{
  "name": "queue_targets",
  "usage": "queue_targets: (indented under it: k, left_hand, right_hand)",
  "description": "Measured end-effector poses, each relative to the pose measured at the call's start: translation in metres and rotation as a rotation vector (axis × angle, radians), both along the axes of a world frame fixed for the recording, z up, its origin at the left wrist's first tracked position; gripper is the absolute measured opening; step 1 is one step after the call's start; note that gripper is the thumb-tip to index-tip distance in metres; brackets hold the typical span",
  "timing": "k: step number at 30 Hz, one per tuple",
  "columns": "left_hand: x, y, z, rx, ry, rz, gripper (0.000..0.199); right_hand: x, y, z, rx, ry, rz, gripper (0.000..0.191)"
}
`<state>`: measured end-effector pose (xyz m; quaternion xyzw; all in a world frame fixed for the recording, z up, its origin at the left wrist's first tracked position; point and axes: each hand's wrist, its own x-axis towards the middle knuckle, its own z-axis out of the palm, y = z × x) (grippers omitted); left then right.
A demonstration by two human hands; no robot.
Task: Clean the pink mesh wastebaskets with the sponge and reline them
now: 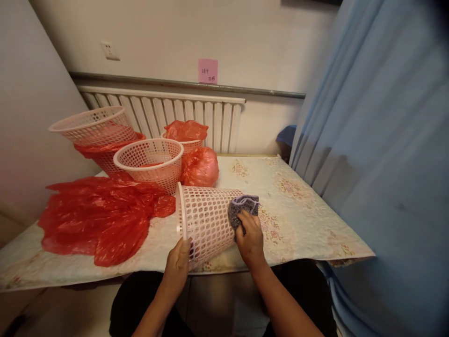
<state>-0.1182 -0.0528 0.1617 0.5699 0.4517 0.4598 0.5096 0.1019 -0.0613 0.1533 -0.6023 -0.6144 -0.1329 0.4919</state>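
Lying on its side near the front edge of the table (301, 220), the pink perforated basket (206, 220) is the landmark for everything else. Far to its left, a basket stack (94, 126) leans at a tilt over a red liner, and just in front of that a loose heap of red plastic bags (101, 215) spreads across the flowered cloth, its right tip almost reaching the tipped basket's rim. Behind the tipped basket an upright basket (150, 161) stands with its mouth up, and behind and a little right of that another basket holds a crumpled red bag (185, 130), with one more stuffed red bag (200, 167) resting beside it. The tipped basket's long axis runs left to right, slightly slanted: its wide open mouth faces left, its narrower bottom points right and away from the person. The left hand (178, 264) grips the near lower rim at the mouth, fingers curled over the edge. The right hand (249, 238) is closed on a grey cloth (242, 208), pressing it against the basket's wall near the bottom end. Right of the basket, a blue curtain (379, 164) hangs beside the table.
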Motion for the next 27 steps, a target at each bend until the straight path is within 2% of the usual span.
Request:
queue_targets:
  k: [7, 12, 16, 19, 21, 23, 27]
  left_hand:
    - [-0.003, -0.013, 0.0, 0.16, 0.121, 0.033, 0.053]
    - [-0.002, -0.015, -0.002, 0.157, 0.148, 0.024, 0.052]
    - [-0.002, -0.018, 0.004, 0.155, 0.146, -0.015, 0.051]
    - [-0.001, -0.019, 0.007, 0.159, 0.143, -0.011, 0.05]
    - [0.0, -0.017, 0.007, 0.144, 0.14, 0.013, 0.051]
    - [0.0, -0.014, 0.006, 0.117, 0.134, 0.044, 0.052]
    - [0.0, -0.01, 0.01, 0.08, 0.105, 0.054, 0.052]
  right_hand:
    - [0.002, -0.003, -0.002, 0.008, 0.016, -0.017, 0.037]
    - [0.01, -0.001, -0.003, 0.009, 0.031, -0.022, 0.036]
    - [0.028, 0.001, -0.007, -0.013, 0.064, -0.094, 0.036]
    - [0.03, 0.004, -0.005, -0.036, 0.098, -0.12, 0.036]
    - [0.018, 0.004, 0.003, -0.032, 0.11, -0.094, 0.036]
    - [-0.007, 0.001, 0.015, -0.016, 0.095, -0.016, 0.036]
    - [-0.069, -0.018, 0.04, -0.004, 0.014, 0.264, 0.038]
